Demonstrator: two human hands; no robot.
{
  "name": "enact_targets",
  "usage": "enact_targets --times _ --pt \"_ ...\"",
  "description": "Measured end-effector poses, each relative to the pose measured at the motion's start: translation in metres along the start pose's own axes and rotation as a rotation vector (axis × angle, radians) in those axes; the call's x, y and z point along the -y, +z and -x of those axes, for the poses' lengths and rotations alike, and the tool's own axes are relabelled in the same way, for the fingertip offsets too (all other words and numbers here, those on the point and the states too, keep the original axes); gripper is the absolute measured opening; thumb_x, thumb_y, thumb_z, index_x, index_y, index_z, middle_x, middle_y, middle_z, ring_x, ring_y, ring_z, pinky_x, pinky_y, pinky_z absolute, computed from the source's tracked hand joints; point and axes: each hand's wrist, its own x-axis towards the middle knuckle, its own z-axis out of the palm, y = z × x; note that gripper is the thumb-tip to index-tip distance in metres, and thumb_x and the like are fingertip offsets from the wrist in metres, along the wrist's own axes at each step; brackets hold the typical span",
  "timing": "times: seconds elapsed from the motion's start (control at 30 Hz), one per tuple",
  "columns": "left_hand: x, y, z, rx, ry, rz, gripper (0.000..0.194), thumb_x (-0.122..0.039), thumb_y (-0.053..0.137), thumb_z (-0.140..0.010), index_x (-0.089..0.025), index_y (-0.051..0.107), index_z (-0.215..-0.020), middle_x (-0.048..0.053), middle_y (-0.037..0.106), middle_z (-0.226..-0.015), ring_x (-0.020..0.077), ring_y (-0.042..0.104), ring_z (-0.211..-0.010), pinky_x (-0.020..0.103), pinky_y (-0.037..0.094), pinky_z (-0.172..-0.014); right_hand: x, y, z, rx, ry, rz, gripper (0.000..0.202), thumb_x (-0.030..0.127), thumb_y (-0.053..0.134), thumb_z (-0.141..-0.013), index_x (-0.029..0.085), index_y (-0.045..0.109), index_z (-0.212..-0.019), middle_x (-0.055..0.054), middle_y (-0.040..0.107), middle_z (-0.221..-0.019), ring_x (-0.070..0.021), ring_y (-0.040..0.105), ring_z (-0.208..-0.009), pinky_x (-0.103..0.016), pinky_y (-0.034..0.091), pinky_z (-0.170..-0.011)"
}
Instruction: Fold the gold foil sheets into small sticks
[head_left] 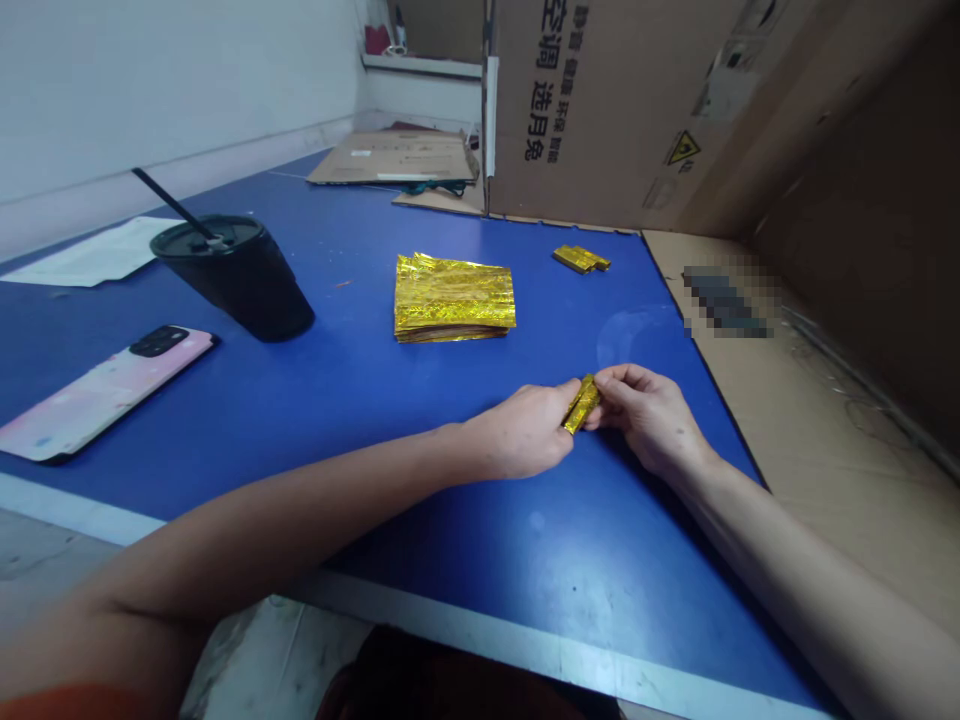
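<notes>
A small folded piece of gold foil paper [581,406] is held between both hands just above the blue table. My left hand [525,430] pinches it from the left side, its fingers mostly hidden behind the back of the hand. From the right, my right hand [654,412] grips the upper end between thumb and fingers. A stack of flat gold foil sheets [454,298] lies farther up the table, left of my hands. Beyond my right hand, several folded gold foil pieces [581,259] lie close together near the right edge.
On the left stand a black tumbler [244,275] with a straw and, nearer, a phone [105,392] in a pink-white case. White paper [90,255] lies behind them. Cardboard [592,120] walls the back and right; a flat carton [394,157] rests at the far end.
</notes>
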Motion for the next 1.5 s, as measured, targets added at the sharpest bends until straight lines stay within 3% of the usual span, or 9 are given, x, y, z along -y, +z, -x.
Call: enact_targets --times 0.3,0.57,0.93,1.23,1.5 --pt "0.0013 0.0047 -0.0025 -0.012 -0.064 0.109 0.038 -0.012 0.042 -0.072 -0.015 0.046 -0.110 0.004 0.062 -0.079 0.0145 0.059 -0.065 0.025 0.045 -0.060 0.0029 0.0067 0.0091 0.190 0.042 -0.014 0.041 0.024 0.072 -0.059 0.016 0.052 -0.093 0.001 0.062 -0.070 -0.0108 0.058 -0.051 -0.024 0.050 -0.047" --pt "0.0045 0.0081 -0.0047 0.009 -0.040 0.196 0.029 -0.009 0.038 -0.073 -0.016 0.051 -0.098 0.003 0.061 -0.083 0.0122 0.058 -0.069 0.024 0.046 -0.062 0.0011 0.0069 0.0073 0.162 0.040 0.015 0.040 0.024 0.073 -0.057 0.017 0.051 -0.090 0.003 0.059 -0.068 -0.0103 0.056 -0.048 -0.025 0.049 -0.044" --pt "0.0032 0.0061 -0.0039 0.020 -0.068 0.348 0.022 -0.025 0.032 -0.084 -0.015 0.050 -0.090 0.003 0.059 -0.081 0.0102 0.055 -0.066 0.022 0.046 -0.057 0.0016 0.0076 0.0085 0.161 0.037 0.027 0.045 0.024 0.072 -0.057 0.016 0.048 -0.094 0.004 0.058 -0.068 -0.0088 0.055 -0.045 -0.023 0.047 -0.043" --pt "0.0037 0.0090 -0.0026 -0.030 -0.019 0.205 0.026 -0.017 0.029 -0.082 -0.018 0.050 -0.099 0.003 0.060 -0.084 0.0094 0.055 -0.064 0.020 0.042 -0.055 -0.0019 0.0067 0.0082 0.116 0.010 0.022 0.043 0.025 0.074 -0.057 0.016 0.050 -0.092 0.005 0.055 -0.063 -0.0065 0.049 -0.039 -0.021 0.043 -0.035" --pt "0.0059 0.0092 -0.0032 -0.107 -0.024 0.114 0.031 -0.017 0.032 -0.081 -0.017 0.045 -0.110 0.003 0.060 -0.081 0.0110 0.056 -0.063 0.022 0.043 -0.057 0.0042 0.0069 0.0098 0.192 0.158 -0.178 0.034 0.018 0.072 -0.060 0.018 0.055 -0.090 0.003 0.058 -0.066 -0.0088 0.056 -0.052 -0.023 0.051 -0.051"
